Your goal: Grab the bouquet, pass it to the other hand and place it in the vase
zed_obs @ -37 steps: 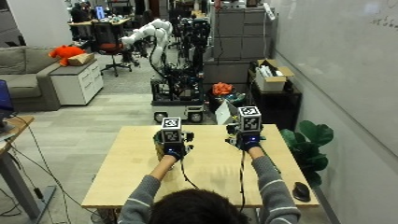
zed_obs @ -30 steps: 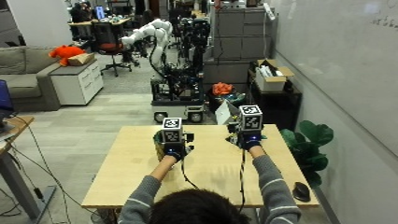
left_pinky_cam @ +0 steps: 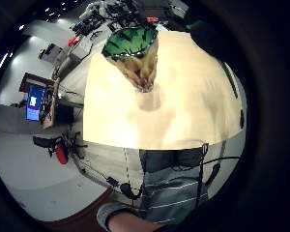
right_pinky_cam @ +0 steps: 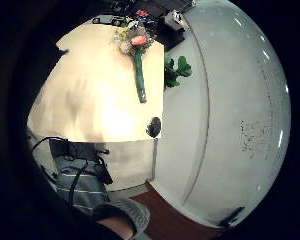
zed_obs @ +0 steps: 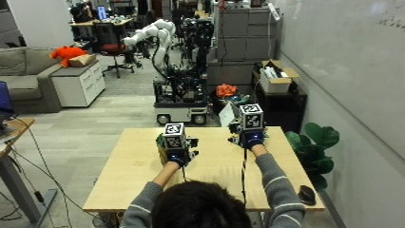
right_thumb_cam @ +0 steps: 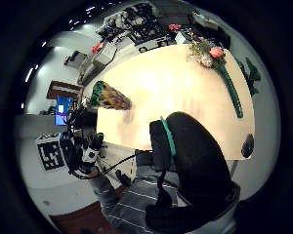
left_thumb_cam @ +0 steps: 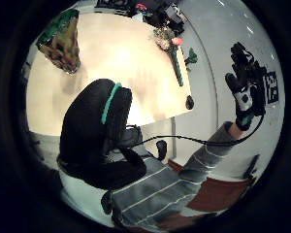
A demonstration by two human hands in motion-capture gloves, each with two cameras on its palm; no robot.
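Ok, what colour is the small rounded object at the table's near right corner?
Black. The rounded object shows best in the outside view.

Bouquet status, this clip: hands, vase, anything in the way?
Both hands raised over the table, left hand and right hand open, no grip. Bouquet lying flat on table, untouched. Vase upright, apart from it. Nothing between.

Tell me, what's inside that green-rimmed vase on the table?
Nothing shows in the vase: its green-lined mouth looks empty, though the bottom is out of sight. The bouquet lies flat on the table, apart from it.
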